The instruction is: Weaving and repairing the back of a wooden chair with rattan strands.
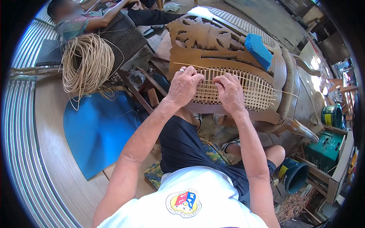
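In front of me a brown carved wooden chair frame (197, 28) lies with its oval opening filled by an open lattice of pale cane (251, 91). One long loose cane strand (286, 92) runs across the top of the lattice and past the frame on the right. My left hand (185, 86), with a ring on one finger, pinches at the strand near the lattice's upper left. Close beside it, my right hand (230, 92) has thumb and fingers pressed together over the weave, at the same strand. Both sets of fingertips partly hide what they hold.
A blue foam block (258, 51) rests on the frame. To the left are a large coil of cane (87, 62), a blue sheet (99, 133) and a seated person (81, 22). Dark buckets (293, 175) and a green crate (325, 151) stand at right.
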Demonstrator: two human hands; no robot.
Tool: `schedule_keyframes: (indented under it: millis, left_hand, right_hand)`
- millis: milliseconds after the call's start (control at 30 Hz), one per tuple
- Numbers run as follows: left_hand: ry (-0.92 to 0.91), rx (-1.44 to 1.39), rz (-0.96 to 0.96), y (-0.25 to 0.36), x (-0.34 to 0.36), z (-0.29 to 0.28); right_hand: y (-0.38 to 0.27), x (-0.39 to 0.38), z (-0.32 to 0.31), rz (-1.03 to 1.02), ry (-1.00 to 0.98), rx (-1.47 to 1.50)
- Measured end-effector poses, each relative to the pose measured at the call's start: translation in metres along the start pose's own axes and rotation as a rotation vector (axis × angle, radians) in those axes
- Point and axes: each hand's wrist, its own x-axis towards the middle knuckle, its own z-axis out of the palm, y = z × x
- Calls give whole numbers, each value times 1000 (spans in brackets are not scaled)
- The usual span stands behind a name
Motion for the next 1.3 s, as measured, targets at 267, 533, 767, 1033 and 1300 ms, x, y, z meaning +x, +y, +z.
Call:
schedule_keyframes:
  millis: [267, 533, 767, 1033, 1300]
  left_hand:
    - [31, -13, 59, -7, -4, -2]
    - [114, -5, 129, -3, -5, 4]
    - [92, -98, -11, 52, 0, 0]
    - [8, -279, 185, 135, 68, 101]
    - [-30, -130, 114, 163, 75, 121]
  right_hand:
    - [2, 2, 3, -47, -9, -15]
    - [6, -16, -7, -101, -6, -75]
    - [78, -62, -128, 182, 91, -170]
    - [138, -48, -173, 319, -68, -13]
    - [160, -59, -181, 192, -4, 27]
